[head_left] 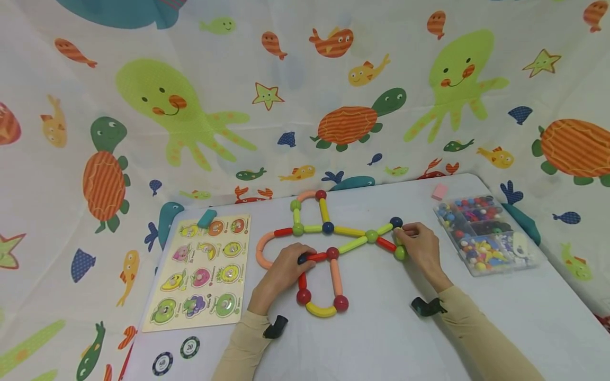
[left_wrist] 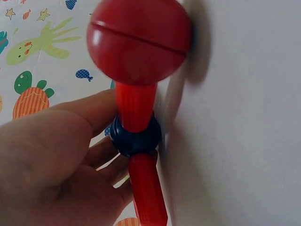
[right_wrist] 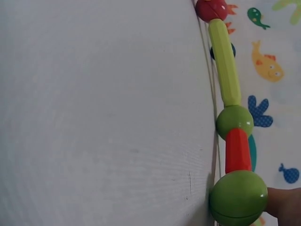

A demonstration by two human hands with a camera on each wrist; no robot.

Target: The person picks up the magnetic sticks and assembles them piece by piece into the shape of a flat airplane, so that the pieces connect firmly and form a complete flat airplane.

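Observation:
A flat figure of coloured magnetic rods and balls (head_left: 333, 233) lies on the white table (head_left: 381, 333). My left hand (head_left: 281, 272) curls over its left part and grips a dark blue ball (head_left: 302, 259) that joins two red rods. The left wrist view shows that dark blue ball (left_wrist: 136, 136) up close against my fingers (left_wrist: 101, 155), below a big red ball (left_wrist: 138, 40). At the figure's right end my right hand (head_left: 418, 247) pinches a green ball (head_left: 401, 253), just below another dark blue ball (head_left: 395, 222). In the right wrist view a fingertip (right_wrist: 284, 207) touches the green ball (right_wrist: 237, 197).
A fruit peg puzzle board (head_left: 197, 270) lies to the left with a teal block (head_left: 206, 218) at its top. A clear box of beads (head_left: 486, 233) and a pink block (head_left: 439, 191) sit to the right. Two poker chips (head_left: 189, 346) lie near the front edge. A sea-creature cloth hangs behind.

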